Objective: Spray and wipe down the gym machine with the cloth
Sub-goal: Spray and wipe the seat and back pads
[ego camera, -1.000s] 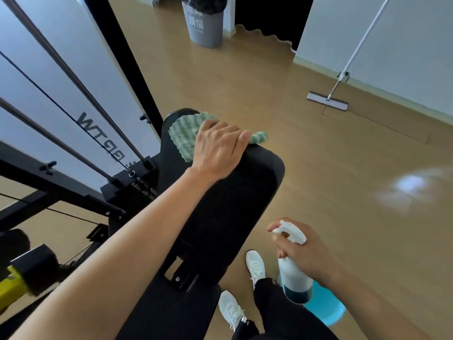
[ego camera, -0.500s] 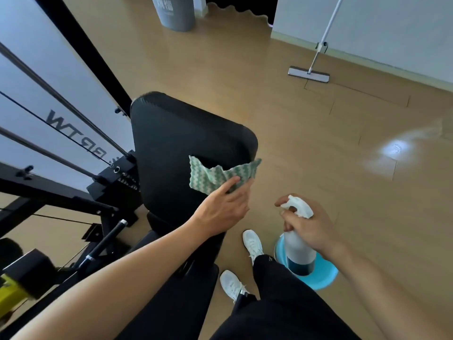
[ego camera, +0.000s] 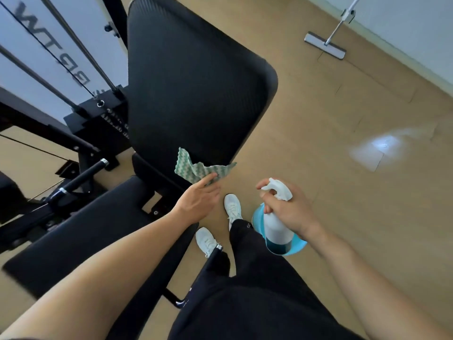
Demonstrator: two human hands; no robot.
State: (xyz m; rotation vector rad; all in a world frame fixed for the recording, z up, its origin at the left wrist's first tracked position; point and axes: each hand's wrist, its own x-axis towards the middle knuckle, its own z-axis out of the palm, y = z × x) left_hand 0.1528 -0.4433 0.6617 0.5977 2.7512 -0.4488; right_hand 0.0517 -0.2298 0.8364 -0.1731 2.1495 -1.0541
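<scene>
— Underfoot, tan wood-plank floor (ego camera: 343, 217); flat grey mop (ego camera: 324, 45) far off by the wall.
— And the green-and-white zigzag cloth (ego camera: 196, 168)?
— Pinched between thumb and fingers (ego camera: 208, 179) of the left hand (ego camera: 198, 201), at the lower edge of the gym machine's black padded backrest (ego camera: 196, 82).
— Right hand (ego camera: 291, 212)?
— Fingers clamped round the white spray bottle (ego camera: 277, 229), just beside the cloth; light-blue round basin (ego camera: 257, 218) behind it.

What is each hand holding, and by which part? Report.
Left hand pinches the cloth by its lower edge; right hand grips the bottle at its neck.

Flat mop (ego camera: 326, 44) on the wooden floor (ego camera: 343, 192) (by the wall (ego camera: 416, 20)); blue tub (ego camera: 257, 218) beside white shoes (ego camera: 232, 207).
</scene>
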